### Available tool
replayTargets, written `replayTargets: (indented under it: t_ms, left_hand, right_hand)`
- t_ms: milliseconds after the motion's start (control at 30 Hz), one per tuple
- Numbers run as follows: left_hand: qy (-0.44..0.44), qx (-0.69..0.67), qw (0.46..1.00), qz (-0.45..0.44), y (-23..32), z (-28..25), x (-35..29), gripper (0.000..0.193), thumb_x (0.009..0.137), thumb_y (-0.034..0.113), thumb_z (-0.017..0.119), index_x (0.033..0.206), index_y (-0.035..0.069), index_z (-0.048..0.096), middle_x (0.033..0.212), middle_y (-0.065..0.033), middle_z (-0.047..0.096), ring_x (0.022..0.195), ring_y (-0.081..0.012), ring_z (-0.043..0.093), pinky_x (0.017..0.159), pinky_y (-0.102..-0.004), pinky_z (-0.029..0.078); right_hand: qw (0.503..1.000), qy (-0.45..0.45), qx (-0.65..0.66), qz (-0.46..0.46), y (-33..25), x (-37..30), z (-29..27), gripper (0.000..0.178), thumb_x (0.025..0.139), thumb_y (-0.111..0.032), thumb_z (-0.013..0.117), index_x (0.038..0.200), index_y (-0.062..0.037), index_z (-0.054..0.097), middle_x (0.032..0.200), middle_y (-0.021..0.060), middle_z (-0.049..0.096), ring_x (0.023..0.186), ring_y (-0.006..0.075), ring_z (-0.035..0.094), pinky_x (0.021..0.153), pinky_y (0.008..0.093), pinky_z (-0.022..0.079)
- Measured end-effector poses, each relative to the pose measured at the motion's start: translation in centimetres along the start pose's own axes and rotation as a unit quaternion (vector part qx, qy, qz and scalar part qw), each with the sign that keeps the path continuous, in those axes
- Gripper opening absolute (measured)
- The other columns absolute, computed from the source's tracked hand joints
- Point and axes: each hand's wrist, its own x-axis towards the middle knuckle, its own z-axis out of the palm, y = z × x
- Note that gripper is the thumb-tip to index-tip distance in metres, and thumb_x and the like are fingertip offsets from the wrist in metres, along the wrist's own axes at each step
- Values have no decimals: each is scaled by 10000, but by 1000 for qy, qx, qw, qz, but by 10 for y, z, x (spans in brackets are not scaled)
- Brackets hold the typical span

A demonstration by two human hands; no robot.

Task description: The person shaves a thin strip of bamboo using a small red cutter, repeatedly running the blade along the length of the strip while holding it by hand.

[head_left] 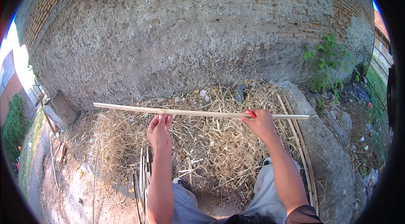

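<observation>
A long, pale bamboo strip (202, 113) lies crosswise in front of me, its left end slightly higher than its right. Left of its middle, my left hand (160, 134) pinches it from below between thumb and fingers. My right hand (262, 125) is closed around the strip farther right, and the strip's end sticks out past it. A small red object (252, 114), perhaps a tool's handle, shows between the right hand's fingers; the rest of it is hidden. Below the strip, dry shavings (219, 152) cover the ground.
A rough plastered wall (202, 34) rises just ahead. Long strips (300, 148) lie beside a concrete edge (327, 156) on the right. More thin strips (143, 177) are by my left forearm. A green plant (329, 57) grows at the wall's right, and a concrete block (62, 110) stands at left.
</observation>
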Motion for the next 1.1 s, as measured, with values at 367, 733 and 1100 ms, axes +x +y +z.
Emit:
replayTargets:
  t_ms: [367,733,1100]
  left_hand:
    - [53,9,998,-12,4,0,-1,228,935,18,610,1069,-158,551,1016,-193,624,944,-268,668,866,-323,604]
    - [98,38,994,-10,16,-5,-1,189,902,-17,582,993,-175,531,1000,-209,586,900,-310,671,807,-345,632]
    - [80,62,994,-30,19,-14,4,227,929,80,582,984,-139,557,964,-177,629,938,-299,684,793,-348,603]
  right_hand:
    - [984,134,5,-122,-7,-7,10,352,738,-337,815,907,-36,744,839,91,699,749,265,672,675,376,522]
    - [939,247,40,-238,-7,-6,22,189,710,-194,837,830,-87,737,851,28,709,662,224,681,560,331,528]
    - [928,256,45,-267,-7,-5,23,159,690,-113,826,820,-101,736,858,10,714,670,215,689,550,332,541]
